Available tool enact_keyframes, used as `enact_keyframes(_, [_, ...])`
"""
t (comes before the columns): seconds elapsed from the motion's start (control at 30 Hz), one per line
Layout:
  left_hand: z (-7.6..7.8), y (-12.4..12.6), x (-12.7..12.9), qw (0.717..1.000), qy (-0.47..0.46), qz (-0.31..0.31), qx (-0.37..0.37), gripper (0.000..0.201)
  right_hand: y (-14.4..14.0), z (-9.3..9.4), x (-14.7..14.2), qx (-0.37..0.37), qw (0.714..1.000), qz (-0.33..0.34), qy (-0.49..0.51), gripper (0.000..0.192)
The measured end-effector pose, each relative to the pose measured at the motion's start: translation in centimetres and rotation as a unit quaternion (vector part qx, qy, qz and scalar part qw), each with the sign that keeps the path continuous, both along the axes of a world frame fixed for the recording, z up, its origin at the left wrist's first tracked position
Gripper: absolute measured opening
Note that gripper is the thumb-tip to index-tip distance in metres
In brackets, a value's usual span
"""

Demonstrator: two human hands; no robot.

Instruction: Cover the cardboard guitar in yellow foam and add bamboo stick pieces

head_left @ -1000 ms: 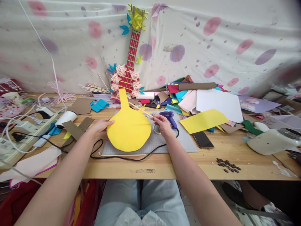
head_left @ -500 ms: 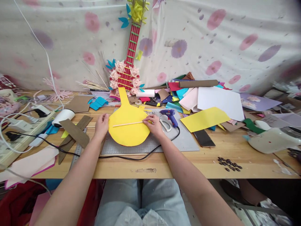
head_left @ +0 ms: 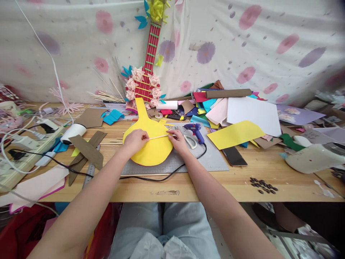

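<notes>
A yellow paddle-shaped cutout (head_left: 151, 153) with a round body and a narrow neck lies on the grey cutting mat (head_left: 210, 160). Across its body runs a thin wooden stick (head_left: 158, 137). My left hand (head_left: 137, 141) pinches the stick near its left end, over the cutout. At the right end, close to the cutout's edge, the fingers of my right hand (head_left: 178, 139) are closed on the same stick. Right of that hand lie white-handled scissors (head_left: 191, 142) and a blue glue gun (head_left: 196, 132).
A red flower-trimmed paper guitar (head_left: 145, 82) leans on the curtain behind. Right of the mat are a yellow sheet (head_left: 235, 135), a phone (head_left: 234, 156) and dark beads (head_left: 263, 185). A black cable (head_left: 151, 180) crosses in front. Brown strips (head_left: 87, 153) and a power strip (head_left: 35, 154) lie left.
My left hand has moved right, from the cutout's left edge onto the stick. The stick has shifted slightly right and up, with my right hand still at its right end.
</notes>
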State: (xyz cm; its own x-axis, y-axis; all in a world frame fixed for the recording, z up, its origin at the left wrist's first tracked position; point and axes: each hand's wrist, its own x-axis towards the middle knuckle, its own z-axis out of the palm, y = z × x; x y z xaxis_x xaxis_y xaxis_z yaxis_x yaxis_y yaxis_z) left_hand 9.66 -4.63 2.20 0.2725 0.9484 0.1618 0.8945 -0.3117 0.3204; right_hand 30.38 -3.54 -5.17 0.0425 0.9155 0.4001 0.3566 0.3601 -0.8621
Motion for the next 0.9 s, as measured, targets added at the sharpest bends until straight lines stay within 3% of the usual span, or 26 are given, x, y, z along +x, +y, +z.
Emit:
enact_keyframes(0.17, [0.9, 0.0, 0.1, 0.999, 0.018, 0.027, -0.016, 0.011, 0.1, -0.2, -0.1, -0.04, 0.996, -0.055, 0.064, 0.026])
enact_keyframes(0.27, [1.3, 0.0, 0.1, 0.999, 0.032, 0.034, -0.023, 0.013, 0.4, -0.1, -0.5, -0.094, 0.988, -0.078, 0.094, 0.036])
enact_keyframes(0.4, [1.1, 0.1, 0.2, 0.999, 0.043, 0.022, -0.005, 0.013, 0.9, -0.2, -1.2, -0.151, 0.981, -0.074, 0.098, 0.06])
enact_keyframes(0.53, [0.4, 0.7, -0.2, 1.0, -0.005, 0.018, -0.007, 0.013, 1.3, -0.6, -1.6, -0.152, 0.981, -0.078, 0.087, 0.06])
enact_keyframes(0.63, [0.0, 1.6, -1.5, 0.989, -0.135, 0.041, 0.039, 0.03, 1.2, -0.6, -1.7, -0.14, 0.984, -0.076, 0.085, 0.061])
enact_keyframes(0.7, [0.0, 2.1, -2.9, 0.968, -0.219, 0.099, 0.071, 0.039, 1.1, -0.5, -1.7, -0.135, 0.985, -0.074, 0.08, 0.062])
enact_keyframes(0.8, [0.0, 2.4, -4.7, 0.941, -0.279, 0.19, 0.019, 0.061, 0.8, -0.1, -1.7, -0.12, 0.987, -0.079, 0.072, 0.062])
enact_keyframes(0.9, [-0.4, 2.0, -5.9, 0.939, -0.269, 0.206, -0.05, 0.087, 0.5, 0.1, -1.8, -0.111, 0.988, -0.089, 0.058, 0.06])
